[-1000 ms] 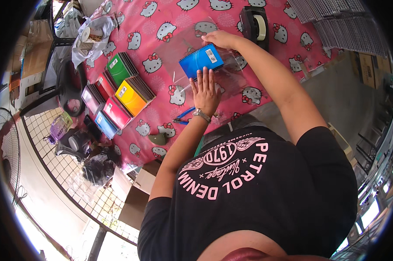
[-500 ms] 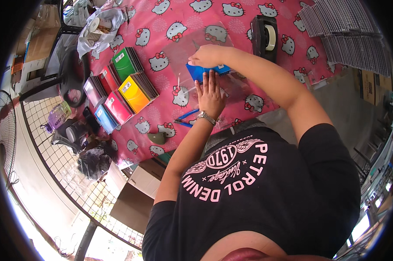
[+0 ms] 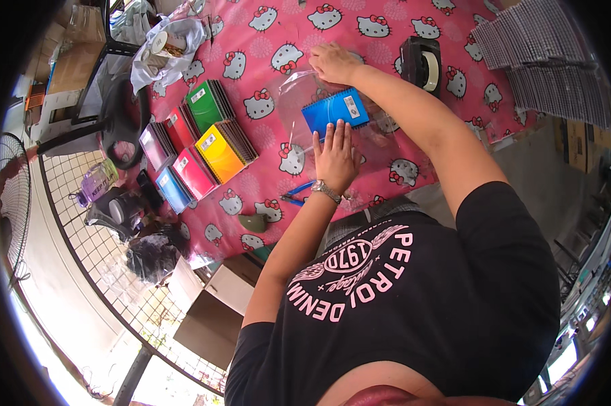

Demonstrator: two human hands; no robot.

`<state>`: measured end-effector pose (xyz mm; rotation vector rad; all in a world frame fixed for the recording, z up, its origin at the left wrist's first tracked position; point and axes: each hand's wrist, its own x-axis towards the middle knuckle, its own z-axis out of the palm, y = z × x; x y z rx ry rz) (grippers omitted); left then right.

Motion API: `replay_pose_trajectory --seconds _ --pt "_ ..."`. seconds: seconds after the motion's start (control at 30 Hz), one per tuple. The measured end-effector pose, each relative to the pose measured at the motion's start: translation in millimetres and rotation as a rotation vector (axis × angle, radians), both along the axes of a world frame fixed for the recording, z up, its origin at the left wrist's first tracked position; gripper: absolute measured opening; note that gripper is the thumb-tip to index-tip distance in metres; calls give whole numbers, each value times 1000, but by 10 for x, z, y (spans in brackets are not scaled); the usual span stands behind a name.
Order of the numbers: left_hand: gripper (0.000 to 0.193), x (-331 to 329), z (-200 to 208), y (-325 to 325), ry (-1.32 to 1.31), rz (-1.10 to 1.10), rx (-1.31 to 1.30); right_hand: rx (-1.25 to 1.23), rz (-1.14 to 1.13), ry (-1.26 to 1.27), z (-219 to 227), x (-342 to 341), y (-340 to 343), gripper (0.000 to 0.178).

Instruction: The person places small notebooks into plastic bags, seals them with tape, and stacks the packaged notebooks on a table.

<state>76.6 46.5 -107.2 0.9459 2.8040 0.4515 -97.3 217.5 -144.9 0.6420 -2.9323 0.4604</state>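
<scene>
A blue spiral notebook (image 3: pixel 332 114) with a white label lies on a clear plastic sheet (image 3: pixel 290 108) on the table. My left hand (image 3: pixel 337 159) rests flat with fingers stretched out, their tips on the notebook's near edge. Beyond the notebook, my right hand (image 3: pixel 334 63) is curled at the sheet's far edge, which it appears to pinch; the fingertips are partly hidden. Blue-handled pliers (image 3: pixel 297 195) lie beside my left wrist.
Stacks of coloured spiral notebooks (image 3: pixel 217 150) stand to the left. A black tape dispenser (image 3: pixel 420 66) sits at the right, with tall piles of spiral-bound books (image 3: pixel 546 64) farther right. A dark green object (image 3: pixel 253 222) lies near the front edge. A purple bottle (image 3: pixel 97 181) is at far left.
My right hand has moved from the blue notebook's far edge outward to the far edge of the plastic, uncovering the notebook's cover. My left hand stays against the notebook.
</scene>
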Motion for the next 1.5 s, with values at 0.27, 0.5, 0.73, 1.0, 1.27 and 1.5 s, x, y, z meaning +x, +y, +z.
replay_pose_trajectory --seconds 0.27,0.5,0.73,1.0,1.27,1.5 --pt "36 -748 -167 -124 307 23 266 90 -80 317 555 955 -151 11" --pt "18 -1200 192 -381 332 -143 -211 150 -301 343 223 1409 -391 28" --pt "49 -711 466 -295 282 -225 -61 163 -344 437 181 1486 -385 17" --pt "31 -798 -61 -48 188 -130 32 42 -644 87 780 1505 238 16" --pt "23 -796 -113 -18 261 -142 47 154 -418 521 691 1619 -238 28" --pt "20 -773 -141 -62 241 -102 14 280 -267 -40 748 1142 329 16"
